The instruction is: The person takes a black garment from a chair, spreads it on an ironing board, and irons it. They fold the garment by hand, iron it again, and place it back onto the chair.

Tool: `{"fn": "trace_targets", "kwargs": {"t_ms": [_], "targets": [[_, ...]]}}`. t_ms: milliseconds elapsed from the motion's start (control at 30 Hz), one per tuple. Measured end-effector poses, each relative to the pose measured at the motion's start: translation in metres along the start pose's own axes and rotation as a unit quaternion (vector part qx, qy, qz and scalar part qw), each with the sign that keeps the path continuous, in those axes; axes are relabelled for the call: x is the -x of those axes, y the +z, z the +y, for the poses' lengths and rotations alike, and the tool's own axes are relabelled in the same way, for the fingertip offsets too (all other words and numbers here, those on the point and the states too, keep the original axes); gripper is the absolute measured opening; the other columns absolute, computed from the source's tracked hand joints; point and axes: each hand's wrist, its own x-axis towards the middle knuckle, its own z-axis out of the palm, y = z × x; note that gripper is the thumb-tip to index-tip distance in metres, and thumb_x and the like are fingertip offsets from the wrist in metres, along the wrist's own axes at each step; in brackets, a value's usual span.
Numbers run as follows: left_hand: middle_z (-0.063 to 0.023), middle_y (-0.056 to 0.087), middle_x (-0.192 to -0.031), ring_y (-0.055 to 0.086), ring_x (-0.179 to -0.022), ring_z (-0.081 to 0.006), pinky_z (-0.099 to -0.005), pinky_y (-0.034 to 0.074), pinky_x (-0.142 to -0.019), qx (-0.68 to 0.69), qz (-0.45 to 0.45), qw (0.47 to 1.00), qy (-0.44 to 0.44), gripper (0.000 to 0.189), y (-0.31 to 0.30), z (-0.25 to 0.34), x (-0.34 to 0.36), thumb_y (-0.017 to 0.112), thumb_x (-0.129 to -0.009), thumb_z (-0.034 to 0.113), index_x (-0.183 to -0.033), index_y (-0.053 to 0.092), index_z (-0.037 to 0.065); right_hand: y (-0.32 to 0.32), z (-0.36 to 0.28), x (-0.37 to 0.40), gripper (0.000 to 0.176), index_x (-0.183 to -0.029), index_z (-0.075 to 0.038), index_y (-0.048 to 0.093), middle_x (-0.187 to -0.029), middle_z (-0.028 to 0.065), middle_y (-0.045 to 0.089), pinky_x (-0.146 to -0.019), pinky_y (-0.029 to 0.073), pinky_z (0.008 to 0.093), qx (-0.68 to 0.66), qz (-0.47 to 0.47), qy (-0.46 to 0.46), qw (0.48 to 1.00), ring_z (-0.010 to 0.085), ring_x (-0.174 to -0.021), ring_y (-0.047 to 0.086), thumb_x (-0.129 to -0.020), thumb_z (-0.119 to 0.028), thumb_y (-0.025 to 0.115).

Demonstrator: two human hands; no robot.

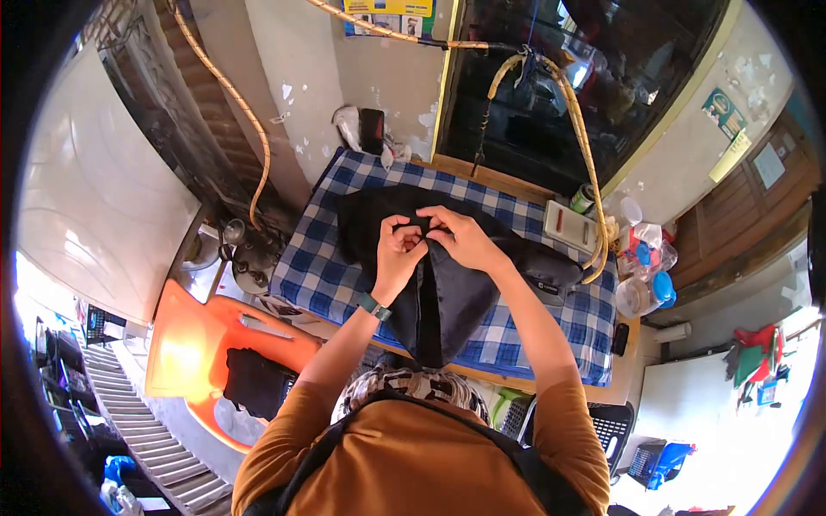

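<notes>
A black garment [469, 303] lies spread over the table's blue-and-white checked cloth [314, 249], its lower end hanging past the front edge. A small white logo shows near its right end; the folds hide what kind of garment it is. My left hand [399, 258], with a watch [374, 306] at its wrist, pinches the fabric near the middle. Close beside it, my right hand [467, 242] also has its thumb and fingers closed on the cloth. Between the hands, a dark slit or fold runs down toward me.
A pale flat tray-like object [570, 227] and a green can [582, 199] stand at the table's back right. A yellow-wrapped cable [578, 129] hangs down there. Plastic containers [637, 297] sit farther right. At left, an orange chair [194, 344] carries a folded black garment [256, 383].
</notes>
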Motion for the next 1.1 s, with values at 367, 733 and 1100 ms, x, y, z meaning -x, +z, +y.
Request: {"fn": "trace_targets", "kwargs": {"t_ms": [367,733,1100], "targets": [[-0.0043,0.044,-0.089,0.045,-0.075,-0.0129,-0.0261,0.040,-0.067,-0.242,0.139,0.954,0.111,0.024,-0.018,-0.019,0.042,0.055,-0.072,-0.008,-0.092,0.053,0.004,-0.095,-0.077,-0.040,0.011,-0.092,-0.002,0.064,-0.085,0.0129,0.064,-0.073,0.049,0.0321,0.179,0.213,-0.094,0.956,0.0255,-0.079,0.063,-0.082,-0.003,0.061],[-0.0024,0.051,-0.069,0.048,-0.058,-0.0103,-0.0265,0.041,-0.056,-0.281,0.109,0.942,0.151,0.029,-0.061,0.282,-0.101,0.045,-0.090,0.018,-0.111,0.057,0.001,-0.267,-0.203,-0.027,0.017,-0.096,-0.003,0.064,-0.079,-0.0019,0.059,-0.068,0.042,0.0244,0.335,0.512,-0.163,0.774,0.0085,-0.073,0.051,-0.091,-0.018,0.058],[-0.0081,0.062,-0.087,0.063,-0.080,-0.0183,-0.0330,0.054,-0.081,-0.136,-0.092,0.842,0.514,0.012,0.013,0.468,-0.154,0.054,-0.092,0.012,-0.090,0.058,0.002,-0.344,-0.301,0.024,0.041,-0.110,-0.002,0.063,-0.102,0.0047,0.063,-0.086,0.038,0.0250,0.072,0.546,-0.219,0.806,0.0144,-0.093,0.054,-0.083,-0.032,0.069]]}}
